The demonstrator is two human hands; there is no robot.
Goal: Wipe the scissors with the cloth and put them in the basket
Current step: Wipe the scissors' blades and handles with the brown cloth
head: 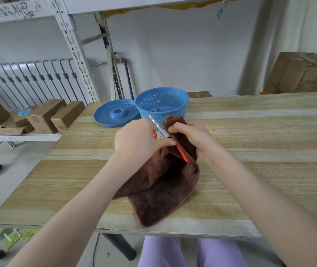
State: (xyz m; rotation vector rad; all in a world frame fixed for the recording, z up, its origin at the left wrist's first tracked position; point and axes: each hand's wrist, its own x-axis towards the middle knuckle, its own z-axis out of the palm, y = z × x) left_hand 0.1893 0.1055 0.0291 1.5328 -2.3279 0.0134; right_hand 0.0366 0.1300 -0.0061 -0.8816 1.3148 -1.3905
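We are mid-wipe: our left hand (137, 138) pinches the scissors (161, 131) above the worktop (259, 151) while our right hand (191, 134) grips the brown cloth (163, 182) against what seems the blade, so the drop into the blue basket (180, 101) is not yet done.

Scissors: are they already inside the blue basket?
No, the left hand grips the scissors while the right hand holds the cloth against them, in front of the basket.
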